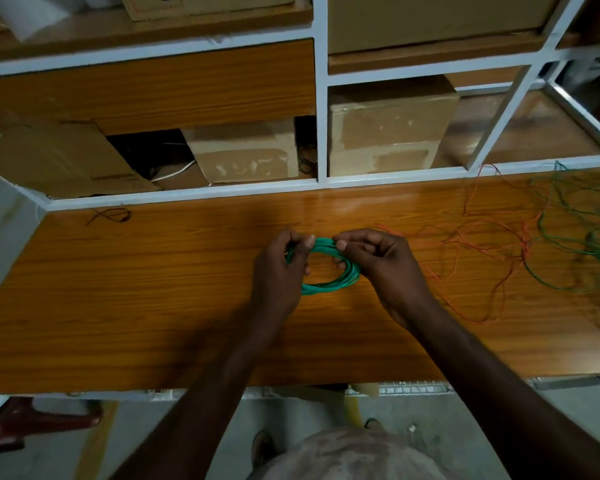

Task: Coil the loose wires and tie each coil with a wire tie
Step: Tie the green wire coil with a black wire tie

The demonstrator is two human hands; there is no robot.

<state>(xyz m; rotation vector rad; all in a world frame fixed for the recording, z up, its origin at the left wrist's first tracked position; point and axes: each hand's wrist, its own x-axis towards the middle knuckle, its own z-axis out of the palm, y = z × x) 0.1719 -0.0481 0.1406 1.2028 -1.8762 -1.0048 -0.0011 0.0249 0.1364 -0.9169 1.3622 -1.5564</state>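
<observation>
At the far left, a flat brown box [59,157] leans in the low shelf behind the table [153,289]. It has a small white label and some dark print, but the words are too blurry to read. A thin dark wire [110,215] lies in a small loop on the table near the back edge. More brown boxes [246,150] sit in the white rack [321,109]. They have tape and torn spots on them, and no words can be read there.

In the middle, a person holds a green coil [326,271] just over the wood table. The left hand [279,271] has its fingers curled round the left side of the coil, with the thumb on top. The right hand [378,258] pinches the top of the coil with thumb and finger, and the other fingers curl round the right side. The bottom of the coil hangs between the two hands. No tie can be seen on it.

To the right, loose red wire [482,244] spreads over the table in thin loops. Farther right lies a messy pile of green wire [575,244], mixed with the red at its edge.
</observation>
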